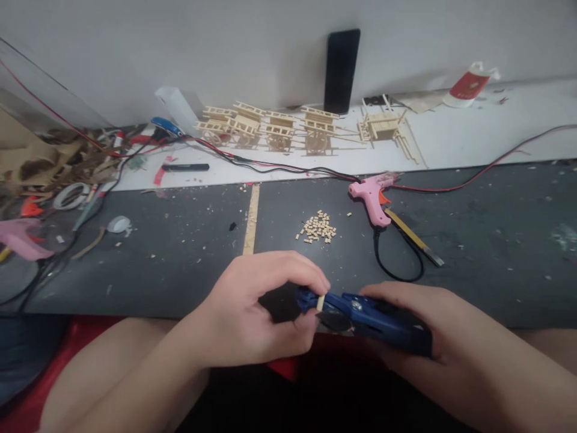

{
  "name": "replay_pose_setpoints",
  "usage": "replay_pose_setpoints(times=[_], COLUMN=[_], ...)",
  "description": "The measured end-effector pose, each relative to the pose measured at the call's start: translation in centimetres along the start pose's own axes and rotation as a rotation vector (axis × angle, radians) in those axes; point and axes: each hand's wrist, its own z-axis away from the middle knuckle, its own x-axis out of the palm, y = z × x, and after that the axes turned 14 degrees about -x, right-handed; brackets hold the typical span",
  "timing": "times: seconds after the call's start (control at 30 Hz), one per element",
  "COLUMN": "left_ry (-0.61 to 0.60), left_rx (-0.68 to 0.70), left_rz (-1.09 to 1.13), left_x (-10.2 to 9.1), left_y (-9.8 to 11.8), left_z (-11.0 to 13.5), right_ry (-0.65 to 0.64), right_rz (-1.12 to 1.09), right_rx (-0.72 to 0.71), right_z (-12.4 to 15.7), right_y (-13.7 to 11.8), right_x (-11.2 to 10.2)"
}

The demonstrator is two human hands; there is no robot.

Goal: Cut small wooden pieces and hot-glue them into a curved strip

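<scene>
You have your left hand (252, 316) low in the middle of the view, thumb and forefinger pinched together on a short pale wooden piece (320, 302). That piece stands roughly upright at the head of a dark blue hand tool (383, 325); you cannot tell from here whether the tool itself bites on it. Your right hand (433, 325) has its grip wrapped around the tool's body, the head pointing toward your left fingers. Both hands work above your lap, at the near edge of the dark desk (496, 240).

Just beyond your hands lies a loose pile of tiny wooden bits (319, 227), with one bit a little apart to its right. Left of the pile, a flat pale strip (252, 219) runs away from you. To the right you have a pink glue gun (372, 195) lying on its side, a yellow-handled tool (410, 234) slanting just beside it.

Along the white surface (496, 138) at the back stands a row of small wooden carts (279, 130). A dark phone (342, 71) leans upright against the wall behind them, and a red-and-white cup (469, 87) tilts farther right. At your far left lies a second pink glue gun (22, 237).
</scene>
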Motion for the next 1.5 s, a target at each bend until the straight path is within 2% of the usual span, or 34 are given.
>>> replay_pose_setpoints(times=[0.23, 0.43, 0.7, 1.17, 1.37, 1.5], left_ry=[-0.091, -0.149, -0.162, -0.153, -0.149, -0.15], left_rx=[-0.056, -0.091, -0.086, -0.1, -0.086, -0.096], left_rz=[0.038, 0.09, 0.112, 0.117, 0.146, 0.138], left_x=[-0.1, -0.3, -0.5, -0.8, -0.7, -0.7], left_y=[0.1, -0.3, -0.4, -0.4, -0.4, -0.4], left_z=[-0.2, -0.2, -0.2, 0.0, 0.1, 0.0], right_ry=[0.085, 0.106, 0.186, 0.264, 0.172, 0.177], right_rz=[0.106, 0.126, 0.19, 0.223, 0.164, 0.154], right_rx=[-0.073, -0.115, -0.182, -0.175, -0.155, -0.141], right_z=[0.4, 0.0, -0.6, -0.5, -0.6, -0.4], right_y=[0.7, 0.1, -0.1, 0.1, 0.3, 0.5], right_x=[0.5, -0.1, -0.3, 0.0, 0.0, 0.0])
